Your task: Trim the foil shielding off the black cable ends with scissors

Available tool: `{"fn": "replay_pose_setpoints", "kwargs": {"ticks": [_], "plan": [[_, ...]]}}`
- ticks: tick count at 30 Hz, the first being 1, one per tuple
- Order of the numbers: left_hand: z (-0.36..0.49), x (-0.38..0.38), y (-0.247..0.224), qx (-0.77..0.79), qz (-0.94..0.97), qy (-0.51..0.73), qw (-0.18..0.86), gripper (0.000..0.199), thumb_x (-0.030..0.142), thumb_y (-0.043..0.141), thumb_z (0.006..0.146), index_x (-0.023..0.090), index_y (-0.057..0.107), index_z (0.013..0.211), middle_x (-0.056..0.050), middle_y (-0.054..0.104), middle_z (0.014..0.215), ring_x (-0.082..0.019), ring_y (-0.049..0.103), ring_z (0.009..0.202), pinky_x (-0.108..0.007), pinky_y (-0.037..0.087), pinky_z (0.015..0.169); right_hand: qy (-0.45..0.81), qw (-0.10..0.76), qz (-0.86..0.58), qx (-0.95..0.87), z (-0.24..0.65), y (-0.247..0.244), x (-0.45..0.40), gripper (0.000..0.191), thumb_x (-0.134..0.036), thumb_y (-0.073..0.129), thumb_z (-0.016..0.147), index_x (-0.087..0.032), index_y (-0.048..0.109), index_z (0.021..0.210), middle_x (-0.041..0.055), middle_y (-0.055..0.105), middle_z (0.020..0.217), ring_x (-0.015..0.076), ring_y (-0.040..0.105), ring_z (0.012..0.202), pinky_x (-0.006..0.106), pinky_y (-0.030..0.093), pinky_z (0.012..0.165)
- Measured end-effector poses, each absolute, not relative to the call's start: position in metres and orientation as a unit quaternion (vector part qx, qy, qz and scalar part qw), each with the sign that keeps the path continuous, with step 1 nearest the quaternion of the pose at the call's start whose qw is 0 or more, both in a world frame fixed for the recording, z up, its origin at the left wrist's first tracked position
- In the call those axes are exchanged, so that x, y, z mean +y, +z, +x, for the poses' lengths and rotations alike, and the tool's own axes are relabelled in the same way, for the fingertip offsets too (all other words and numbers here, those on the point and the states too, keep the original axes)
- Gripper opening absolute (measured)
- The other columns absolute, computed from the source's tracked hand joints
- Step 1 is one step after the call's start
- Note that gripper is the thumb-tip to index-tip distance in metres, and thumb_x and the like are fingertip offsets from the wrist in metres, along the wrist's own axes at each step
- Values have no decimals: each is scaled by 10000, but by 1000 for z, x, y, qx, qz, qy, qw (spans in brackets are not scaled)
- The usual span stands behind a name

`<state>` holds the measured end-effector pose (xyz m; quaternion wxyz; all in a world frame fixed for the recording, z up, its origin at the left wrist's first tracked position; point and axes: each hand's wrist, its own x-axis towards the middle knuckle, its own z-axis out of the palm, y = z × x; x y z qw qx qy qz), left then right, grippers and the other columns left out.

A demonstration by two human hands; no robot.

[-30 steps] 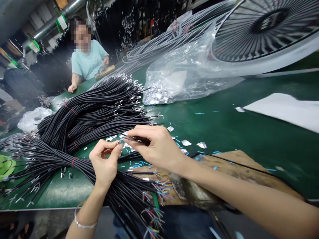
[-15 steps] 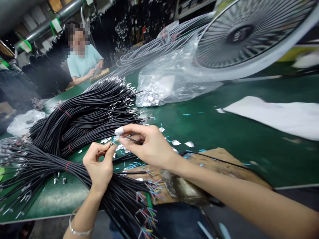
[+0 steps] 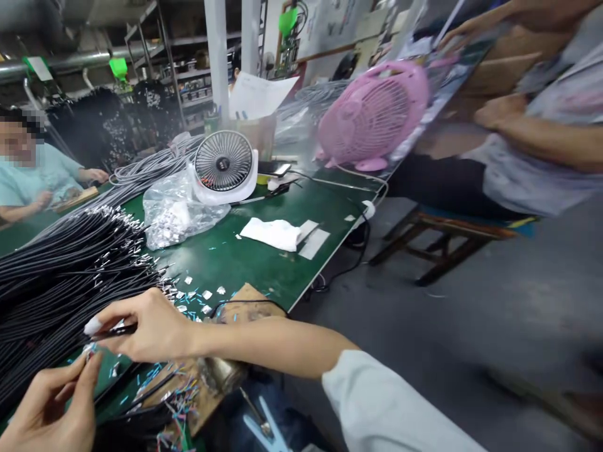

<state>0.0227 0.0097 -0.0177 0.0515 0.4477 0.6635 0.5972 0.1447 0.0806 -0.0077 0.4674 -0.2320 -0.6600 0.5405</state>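
My left hand (image 3: 59,402) is at the lower left, thumb and forefinger pinched on a cable end (image 3: 89,353) with small coloured wires showing. Just above it, my right hand (image 3: 146,326) has its fingers curled round a dark slim tool (image 3: 123,329), whose kind I cannot make out. White wrapping (image 3: 92,326) covers the tip of its forefinger, close to the cable end. A large pile of black cables (image 3: 56,270) lies behind and left of both hands. Below my right wrist, loose cable ends with coloured wires (image 3: 181,402) spread over a brown board (image 3: 247,301).
Foil scraps (image 3: 207,294) and blue wire bits lie on the green table (image 3: 264,270). Beyond are a clear bag (image 3: 176,216), a small white fan (image 3: 225,162), a white cloth (image 3: 271,233) and a pink fan (image 3: 377,119). One person sits at the left, another at the right.
The view has swung to the right, so my hands now appear farther left and lower. The pink fan and the person at the right have come into view. Both hands keep their grip.
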Motion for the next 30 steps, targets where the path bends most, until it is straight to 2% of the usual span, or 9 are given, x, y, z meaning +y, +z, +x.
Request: {"fn": "replay_pose_setpoints", "kwargs": {"ticks": [4,10,16,25,30], "plan": [[11,13,-29,652,464,594,79,230,339,780,571,170,673,683,21,612,598,-108,516,532,-214,392,475,545,475,-214,-657,144,-11,81,216,-108,696,723,-166,700,931,15,711,930,166,672,886,239,546,821],[9,9,-37,622,474,600,167,124,246,730,647,158,643,645,12,606,577,-110,540,518,-197,418,465,479,504,-196,-691,144,-21,79,263,-22,603,673,-132,706,888,49,720,854,183,691,764,272,570,714],[18,5,-36,630,466,603,149,143,269,719,678,158,638,638,-3,606,598,-114,543,566,-197,421,488,462,507,-203,-699,145,-21,76,150,-147,618,735,-139,708,855,57,721,811,181,692,704,277,584,669],[18,4,-40,627,480,599,134,149,268,711,696,166,621,636,-8,605,607,-117,532,565,-196,407,472,470,511,-221,-685,144,-24,75,148,-180,628,738,-169,722,852,39,721,780,184,691,691,283,598,653],[20,3,-40,639,497,581,84,138,266,689,723,181,616,641,4,616,603,-110,528,547,-202,399,478,458,520,-221,-687,145,-24,75,136,-157,635,724,-157,720,830,42,720,762,184,690,667,275,596,629]]}}
